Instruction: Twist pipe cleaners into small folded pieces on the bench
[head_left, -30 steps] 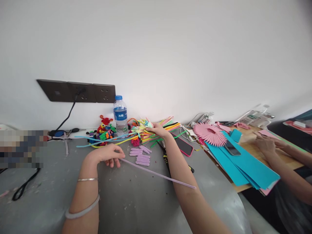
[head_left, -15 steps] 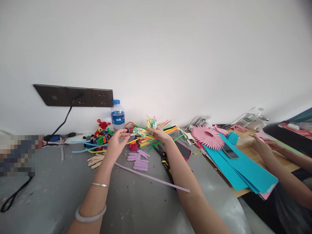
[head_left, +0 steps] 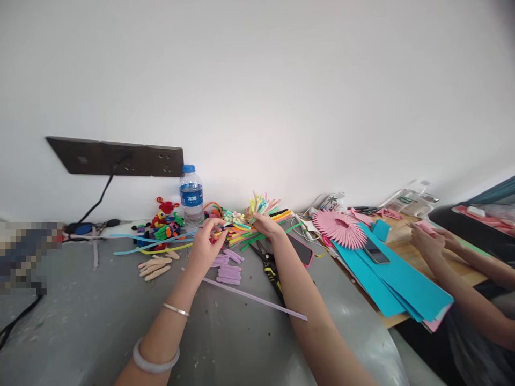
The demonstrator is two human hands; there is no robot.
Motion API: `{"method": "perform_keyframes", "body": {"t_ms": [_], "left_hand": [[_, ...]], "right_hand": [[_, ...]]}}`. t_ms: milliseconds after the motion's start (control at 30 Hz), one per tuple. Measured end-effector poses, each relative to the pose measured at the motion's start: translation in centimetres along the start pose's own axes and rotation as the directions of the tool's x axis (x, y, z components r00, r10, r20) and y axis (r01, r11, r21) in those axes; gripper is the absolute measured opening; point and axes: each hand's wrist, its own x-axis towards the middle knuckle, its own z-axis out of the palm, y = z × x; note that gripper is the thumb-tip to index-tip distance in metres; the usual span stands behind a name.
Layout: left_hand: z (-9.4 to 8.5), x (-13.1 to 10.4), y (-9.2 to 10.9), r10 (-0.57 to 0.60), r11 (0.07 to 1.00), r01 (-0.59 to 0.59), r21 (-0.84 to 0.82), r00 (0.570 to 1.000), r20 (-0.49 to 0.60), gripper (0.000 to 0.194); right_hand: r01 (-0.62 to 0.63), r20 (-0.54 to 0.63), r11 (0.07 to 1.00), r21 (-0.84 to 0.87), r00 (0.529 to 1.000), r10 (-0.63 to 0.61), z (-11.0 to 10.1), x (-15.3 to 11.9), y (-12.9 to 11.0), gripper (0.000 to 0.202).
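My right hand (head_left: 263, 224) is closed around a bunch of short pastel pipe cleaner pieces (head_left: 259, 203), yellow, blue and pink, held up over the pile. My left hand (head_left: 209, 241) is beside the pile of long coloured pipe cleaners (head_left: 237, 236), its fingers curved and thumb apart, with nothing visible in them. Below it lie small bundles of folded lilac pipe cleaners (head_left: 229, 274). One long lilac pipe cleaner (head_left: 257, 298) stretches across the grey table between my forearms. Black and yellow pliers-like cutters (head_left: 271, 273) lie partly behind my right forearm.
A water bottle (head_left: 192, 195) stands by the wall, next to a red pipe cleaner figure (head_left: 164, 212). Beige folded pieces (head_left: 155, 266) lie left. On the right are a phone (head_left: 300, 249), a pink pleated paper ring (head_left: 341, 229), blue sheets (head_left: 402, 273) and another person's hands (head_left: 428, 241) holding pink paper.
My left hand has moved right, towards the pile, and its fingers have curled more. My right hand still holds the pastel bunch, nearly in place. The view has shifted slightly right.
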Motion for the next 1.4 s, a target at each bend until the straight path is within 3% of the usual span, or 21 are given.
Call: {"method": "perform_keyframes", "body": {"t_ms": [100, 167, 367, 600, 733, 933, 1133, 1400], "left_hand": [[-0.2, 0.0, 0.2, 0.181, 0.971, -0.180, 0.160, 0.983, 0.009, 0.015], [-0.2, 0.0, 0.2, 0.220, 0.940, -0.219, 0.260, 0.975, 0.026, 0.019], [1.0, 0.3, -0.3, 0.137, 0.908, -0.125, 0.401, 0.991, -0.001, 0.024], [2.7, 0.6, -0.5, 0.043, 0.941, -0.012, 0.339, 0.996, -0.083, 0.022], [2.6, 0.7, -0.4, 0.011, 0.952, 0.010, 0.307, 0.998, -0.066, 0.025], [2.4, 0.5, -0.1, -0.152, 0.891, 0.097, 0.443, 0.984, 0.089, 0.026], [2.1, 0.6, 0.0, -0.166, 0.884, 0.111, 0.455, 0.983, 0.083, 0.017], [2.3, 0.3, 0.2, -0.175, 0.836, 0.141, 0.530, 0.984, 0.014, 0.022]], "right_hand": [[-0.012, -0.005, 1.000, -0.005, 1.000, 0.012, 0.0, 0.0, 0.2, 0.044], [-0.016, -0.009, 1.000, -0.001, 1.000, 0.016, -0.1, 0.1, 0.3, 0.044], [-0.011, -0.007, 0.999, 0.038, 1.000, 0.011, -0.2, 0.4, 0.8, 0.046], [-0.032, -0.009, 0.997, 0.064, 0.999, 0.032, 0.1, 0.5, 0.8, 0.043], [-0.051, -0.013, 0.997, 0.056, 0.999, 0.052, 0.4, 0.5, 0.7, 0.041], [-0.087, -0.002, 0.996, 0.030, 0.996, 0.087, 0.6, 0.6, 0.6, 0.036], [-0.106, -0.005, 0.994, 0.013, 0.994, 0.106, 0.8, 0.7, 0.6, 0.038], [-0.114, 0.010, 0.993, -0.021, 0.993, 0.114, 0.8, 0.6, 0.3, 0.036]]}}
